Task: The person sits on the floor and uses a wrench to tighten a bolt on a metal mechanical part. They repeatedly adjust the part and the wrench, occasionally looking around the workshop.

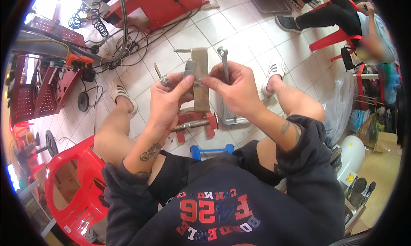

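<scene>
A flat, worn metal bracket (200, 98) is held upright in front of me, with a smaller grey plate (190, 67) against its left side. My left hand (168, 98) is closed on the bracket's left side, its thumb near the middle. A small shiny metal piece with a pointed end (164, 80) sticks out by the left fingers; its kind is unclear. My right hand (236, 89) grips a wrench (224, 61), ring end up. The right thumb and fingertips pinch at a small fastener on the bracket, mostly covered by the fingers.
Below the bracket stands a red vise (210, 125) with a threaded screw, beside a metal tray (237, 120). A blue frame (212, 150) sits between my legs. Cables (128, 53) and red machinery (158, 8) lie ahead left. Another person sits on a red stool (327, 36) at upper right.
</scene>
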Demonstrator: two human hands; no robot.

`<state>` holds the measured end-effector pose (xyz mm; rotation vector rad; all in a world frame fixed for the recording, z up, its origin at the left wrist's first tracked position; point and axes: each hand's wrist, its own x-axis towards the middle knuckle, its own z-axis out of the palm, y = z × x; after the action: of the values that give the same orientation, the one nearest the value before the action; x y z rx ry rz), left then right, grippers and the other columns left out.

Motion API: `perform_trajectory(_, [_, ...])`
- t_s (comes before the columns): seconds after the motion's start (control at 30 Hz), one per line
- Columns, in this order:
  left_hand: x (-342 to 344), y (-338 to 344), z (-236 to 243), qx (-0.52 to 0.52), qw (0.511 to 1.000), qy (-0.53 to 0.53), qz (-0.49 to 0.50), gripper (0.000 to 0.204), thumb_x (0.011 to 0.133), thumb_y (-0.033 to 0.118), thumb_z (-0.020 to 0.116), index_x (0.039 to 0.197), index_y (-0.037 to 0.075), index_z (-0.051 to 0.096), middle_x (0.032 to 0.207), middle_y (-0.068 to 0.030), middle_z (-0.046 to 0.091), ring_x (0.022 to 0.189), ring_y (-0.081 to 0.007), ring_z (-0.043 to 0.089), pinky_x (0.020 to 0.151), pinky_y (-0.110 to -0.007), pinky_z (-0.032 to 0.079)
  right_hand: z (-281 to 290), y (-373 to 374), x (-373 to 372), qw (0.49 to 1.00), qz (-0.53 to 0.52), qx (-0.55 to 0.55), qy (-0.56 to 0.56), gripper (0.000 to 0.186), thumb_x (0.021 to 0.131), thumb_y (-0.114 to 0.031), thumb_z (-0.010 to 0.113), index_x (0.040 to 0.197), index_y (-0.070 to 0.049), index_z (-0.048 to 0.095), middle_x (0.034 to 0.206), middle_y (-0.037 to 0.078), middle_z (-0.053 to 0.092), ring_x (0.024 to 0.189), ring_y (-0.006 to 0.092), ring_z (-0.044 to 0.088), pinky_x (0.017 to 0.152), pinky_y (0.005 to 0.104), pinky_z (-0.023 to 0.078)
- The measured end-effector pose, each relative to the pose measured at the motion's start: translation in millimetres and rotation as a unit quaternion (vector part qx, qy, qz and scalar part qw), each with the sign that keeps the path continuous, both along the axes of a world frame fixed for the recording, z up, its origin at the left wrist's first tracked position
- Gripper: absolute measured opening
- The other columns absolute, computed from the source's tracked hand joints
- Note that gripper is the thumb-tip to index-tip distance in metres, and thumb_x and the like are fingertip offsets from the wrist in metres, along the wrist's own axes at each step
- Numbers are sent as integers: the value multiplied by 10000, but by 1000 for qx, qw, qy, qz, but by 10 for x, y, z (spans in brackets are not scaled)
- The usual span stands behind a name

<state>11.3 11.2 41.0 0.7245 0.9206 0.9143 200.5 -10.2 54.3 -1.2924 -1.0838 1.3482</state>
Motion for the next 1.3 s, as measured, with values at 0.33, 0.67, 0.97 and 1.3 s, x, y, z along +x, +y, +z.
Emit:
perform_trajectory(0.33, [26, -39, 102, 10, 998, -56, -22, 262, 916, 6, 697, 1162, -69, 651, 1060, -137, 723, 973, -181, 701, 867, -318, 588, -41, -26, 14, 998, -54, 44, 1, 141, 918, -109, 755, 933, 15, 690, 821, 22, 701, 763, 55, 613, 697, 211, 487])
perform_trajectory(0.67, [59, -61, 124, 19, 998, -53, -14, 420, 867, -11, 734, 1250, -85, 579, 1136, -169, 684, 992, -202, 700, 887, -361, 602, -51, -53, -38, 995, -58, 83, -16, 148, 921, -134, 736, 925, 3, 680, 783, 12, 691, 719, 50, 588, 656, 240, 467])
perform_trajectory(0.97, [36, -53, 111, 5, 997, -58, -41, 421, 877, -13, 715, 1286, -39, 618, 1079, -120, 707, 944, -169, 701, 808, -346, 629, -40, -65, 4, 994, -25, 100, -36, 123, 943, -101, 726, 981, 9, 686, 820, 7, 692, 752, 39, 598, 672, 197, 464])
perform_trajectory(1.3, [27, -69, 110, 7, 997, -61, -49, 395, 901, 9, 703, 1284, -37, 619, 1079, -106, 704, 933, -151, 701, 797, -340, 632, -42, -77, -26, 990, -39, 135, -24, 98, 927, -87, 709, 925, 4, 673, 788, 14, 689, 723, 42, 598, 645, 223, 471])
